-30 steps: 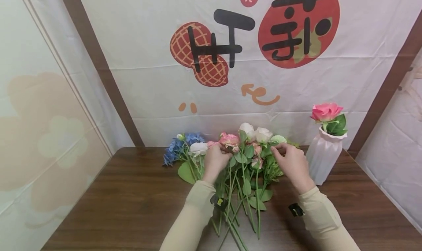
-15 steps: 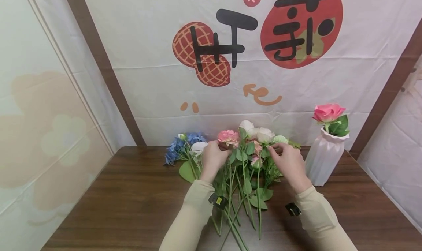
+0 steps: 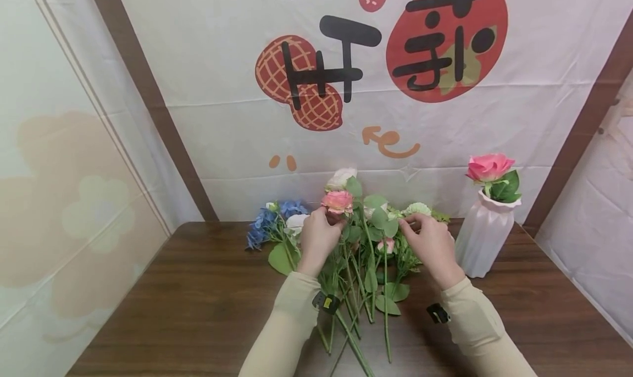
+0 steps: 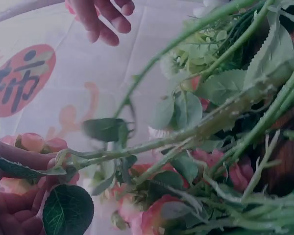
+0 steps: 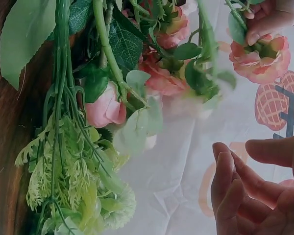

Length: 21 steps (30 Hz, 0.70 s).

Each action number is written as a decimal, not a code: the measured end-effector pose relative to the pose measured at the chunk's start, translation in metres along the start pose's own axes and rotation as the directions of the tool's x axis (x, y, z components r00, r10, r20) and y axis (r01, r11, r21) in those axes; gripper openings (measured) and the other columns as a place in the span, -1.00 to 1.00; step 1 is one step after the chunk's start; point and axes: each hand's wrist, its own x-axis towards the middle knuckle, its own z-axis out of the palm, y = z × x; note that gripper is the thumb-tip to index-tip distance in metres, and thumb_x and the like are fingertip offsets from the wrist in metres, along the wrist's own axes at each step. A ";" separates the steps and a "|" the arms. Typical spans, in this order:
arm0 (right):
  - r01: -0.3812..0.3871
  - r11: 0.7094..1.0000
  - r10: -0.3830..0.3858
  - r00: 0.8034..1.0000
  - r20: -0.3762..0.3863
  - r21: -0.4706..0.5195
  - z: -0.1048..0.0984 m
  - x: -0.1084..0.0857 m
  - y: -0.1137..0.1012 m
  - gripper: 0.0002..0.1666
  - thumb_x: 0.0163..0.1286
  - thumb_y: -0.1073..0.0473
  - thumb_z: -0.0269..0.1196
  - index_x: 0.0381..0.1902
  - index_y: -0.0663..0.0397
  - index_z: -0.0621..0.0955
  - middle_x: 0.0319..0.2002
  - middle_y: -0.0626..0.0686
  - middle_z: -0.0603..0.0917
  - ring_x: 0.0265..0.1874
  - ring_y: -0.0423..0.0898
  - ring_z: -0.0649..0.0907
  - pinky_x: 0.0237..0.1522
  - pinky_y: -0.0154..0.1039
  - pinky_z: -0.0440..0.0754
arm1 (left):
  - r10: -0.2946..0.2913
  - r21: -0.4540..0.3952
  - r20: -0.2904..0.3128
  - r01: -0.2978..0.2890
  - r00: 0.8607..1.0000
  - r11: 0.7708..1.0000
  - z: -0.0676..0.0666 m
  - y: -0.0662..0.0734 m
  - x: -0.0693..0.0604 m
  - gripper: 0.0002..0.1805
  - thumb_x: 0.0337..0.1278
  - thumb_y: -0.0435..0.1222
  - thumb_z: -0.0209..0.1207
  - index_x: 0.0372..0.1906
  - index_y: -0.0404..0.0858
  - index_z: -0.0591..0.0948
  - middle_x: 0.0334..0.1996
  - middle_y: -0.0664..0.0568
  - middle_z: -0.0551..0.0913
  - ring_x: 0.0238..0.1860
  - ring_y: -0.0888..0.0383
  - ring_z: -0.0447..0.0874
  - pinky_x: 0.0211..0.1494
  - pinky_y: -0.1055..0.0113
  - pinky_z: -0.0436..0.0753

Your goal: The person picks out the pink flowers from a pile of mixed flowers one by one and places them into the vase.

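My left hand (image 3: 318, 242) pinches the stem of a pink flower (image 3: 338, 201) just under its bloom; in the right wrist view the left hand (image 5: 274, 17) has thumb and finger on that stem. A white rose (image 3: 341, 177) leans behind the pink bloom. Over the right side of the flower pile, my right hand (image 3: 432, 248) hovers beside some green leaves (image 3: 386, 220). In the right wrist view the right hand (image 5: 262, 188) has thumb and fingers apart with nothing between them. Several stems (image 3: 387, 316) fan toward the front.
A white ribbed vase (image 3: 487, 237) holding one pink rose (image 3: 489, 168) stands at the right. Blue flowers (image 3: 264, 223) and a white bloom (image 3: 296, 222) lie left of my left hand. The brown table (image 3: 198, 305) meets a printed cloth (image 3: 222, 135) behind.
The pink flower in my left hand has risen slightly and shifted left. One white rose has swung left, behind it, and another has dropped lower. My right hand has moved slightly left.
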 end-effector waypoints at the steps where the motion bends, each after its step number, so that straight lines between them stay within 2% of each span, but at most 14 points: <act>1: 0.002 1.000 -0.002 1.000 -0.001 0.000 0.000 0.000 0.000 -0.66 0.37 -0.10 0.14 -0.18 -0.02 0.69 -0.35 0.06 0.76 -0.63 -0.16 0.60 -0.61 -0.23 0.46 | -0.003 0.001 -0.001 0.003 1.000 1.000 0.000 0.000 0.000 -0.85 -0.04 -0.18 0.35 -0.37 -0.13 0.65 -0.51 0.09 0.69 -0.53 0.16 0.61 -0.41 0.22 0.57; 6: -0.006 1.000 0.006 1.000 -0.002 -0.001 0.000 0.001 0.000 -0.68 0.37 -0.09 0.15 -0.19 -0.03 0.69 -0.39 0.06 0.76 -0.67 -0.16 0.58 -0.64 -0.24 0.44 | 0.009 -0.014 -0.026 -0.009 1.000 1.000 -0.002 0.003 -0.001 -0.85 -0.05 -0.19 0.35 -0.38 -0.14 0.66 -0.52 0.09 0.70 -0.54 0.16 0.61 -0.43 0.23 0.56; 11: -0.015 1.000 0.015 1.000 -0.004 -0.011 0.003 0.002 0.000 -0.66 0.36 -0.10 0.15 -0.20 -0.01 0.69 -0.38 0.05 0.76 -0.57 -0.09 0.65 -0.62 -0.22 0.47 | 0.040 -0.021 -0.069 -0.042 0.997 0.999 -0.006 0.005 -0.002 -0.88 -0.10 -0.23 0.36 -0.42 -0.15 0.66 -0.58 0.09 0.68 -0.57 0.16 0.60 -0.43 0.23 0.55; 16: -0.006 1.000 0.006 1.000 0.000 0.012 0.007 0.004 -0.001 -0.66 0.36 -0.07 0.15 -0.21 0.03 0.70 -0.37 0.06 0.76 -0.51 -0.07 0.67 -0.54 -0.20 0.53 | 0.034 -0.041 -0.075 -0.037 0.997 0.998 -0.013 0.008 -0.003 -0.88 -0.10 -0.23 0.37 -0.41 -0.14 0.68 -0.54 0.10 0.71 -0.55 0.18 0.62 -0.44 0.26 0.55; 21: 0.002 0.999 -0.003 1.000 0.022 0.041 0.010 0.005 -0.007 -0.66 0.37 -0.06 0.15 -0.20 0.05 0.70 -0.37 0.08 0.76 -0.55 -0.10 0.66 -0.57 -0.23 0.50 | 0.027 -0.056 -0.095 -0.032 0.995 0.998 -0.022 0.013 -0.005 -0.88 -0.09 -0.23 0.38 -0.41 -0.14 0.67 -0.54 0.08 0.70 -0.55 0.16 0.62 -0.44 0.24 0.56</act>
